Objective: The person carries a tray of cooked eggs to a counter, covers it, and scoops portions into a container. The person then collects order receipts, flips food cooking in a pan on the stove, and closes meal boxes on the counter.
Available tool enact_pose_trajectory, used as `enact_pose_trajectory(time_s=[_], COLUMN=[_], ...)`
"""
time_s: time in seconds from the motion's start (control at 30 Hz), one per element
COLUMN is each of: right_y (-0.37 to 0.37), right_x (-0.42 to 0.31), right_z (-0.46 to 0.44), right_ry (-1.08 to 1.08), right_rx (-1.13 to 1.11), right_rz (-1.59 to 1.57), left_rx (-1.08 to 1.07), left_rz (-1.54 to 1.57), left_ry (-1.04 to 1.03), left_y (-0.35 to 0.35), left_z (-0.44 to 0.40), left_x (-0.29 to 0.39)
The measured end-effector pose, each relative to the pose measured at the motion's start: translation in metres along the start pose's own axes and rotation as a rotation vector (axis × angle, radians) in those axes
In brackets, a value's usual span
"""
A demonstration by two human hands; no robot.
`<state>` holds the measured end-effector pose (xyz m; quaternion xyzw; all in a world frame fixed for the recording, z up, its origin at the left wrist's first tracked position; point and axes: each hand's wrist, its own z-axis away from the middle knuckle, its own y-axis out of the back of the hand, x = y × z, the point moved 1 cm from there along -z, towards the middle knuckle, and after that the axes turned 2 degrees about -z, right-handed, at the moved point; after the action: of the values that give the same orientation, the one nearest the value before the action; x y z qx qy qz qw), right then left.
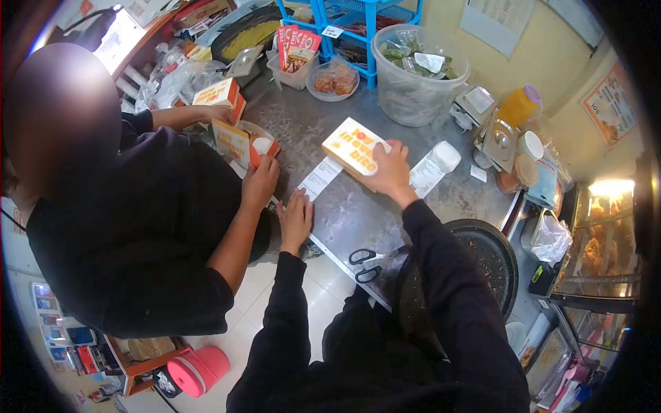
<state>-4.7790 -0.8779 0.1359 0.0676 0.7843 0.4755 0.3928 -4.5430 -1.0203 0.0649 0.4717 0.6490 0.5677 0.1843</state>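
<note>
My right hand [390, 167] grips a white and orange cardboard food box [350, 143] by its right end, over the grey metal table. The lid is closed, with orange lettering on top. A printed paper slip [320, 177] sticks out from the box's left side. My left hand [296, 219] is at the table's edge, its fingers stretched out and the tips against or very near the slip's lower end. Right of my right hand lies another printed slip [425, 177], beside a white rounded item [445, 157]. Black-handled scissors [367, 266] lie at the near edge.
At left, a co-worker [138, 227] handles an open food box [237, 143]; another box [219, 95] stands behind it. A clear tub of leaves [418, 96], blue rack [372, 51] and small bowl [332, 81] stand at the back. A big dark round pan [499, 265] is at right.
</note>
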Motion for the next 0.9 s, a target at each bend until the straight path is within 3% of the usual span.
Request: enact_pose_trajectory(time_s=[0.23, 0.5, 0.57, 0.67, 0.7, 0.77, 0.9], right_y=[-0.047, -0.049, -0.03, 0.008, 0.026, 0.073, 0.183], right_x=[-0.021, -0.015, -0.02, -0.004, 0.005, 0.022, 0.008], right_z=[-0.019, -0.027, -0.017, 0.006, 0.018, 0.038, 0.114], right_ry=[-0.118, -0.002, -0.04, 0.044, 0.171, 0.199, -0.099], right_rx=[0.061, -0.027, -0.019, -0.077, -0.065, -0.334, -0.421], right_rz=[0.089, 0.157, 0.203, -0.097, -0.081, -0.33, -0.49], left_rx=[0.116, 0.158, 0.203, 0.283, 0.313, 0.344, 0.363], left_rz=[-0.145, -0.263, -0.231, -0.149, -0.123, -0.076, 0.113], left_ry=[0.044, 0.088, 0.076, -0.026, -0.092, -0.187, -0.287], left_y=[-0.004, -0.011, -0.003, -0.005, -0.006, -0.001, 0.007], left_z=[0.012, 0.012, 0.011, 0.022, 0.026, 0.035, 0.046], left_x=[0.015, 0.017, 0.023, 0.017, 0.018, 0.025, 0.064])
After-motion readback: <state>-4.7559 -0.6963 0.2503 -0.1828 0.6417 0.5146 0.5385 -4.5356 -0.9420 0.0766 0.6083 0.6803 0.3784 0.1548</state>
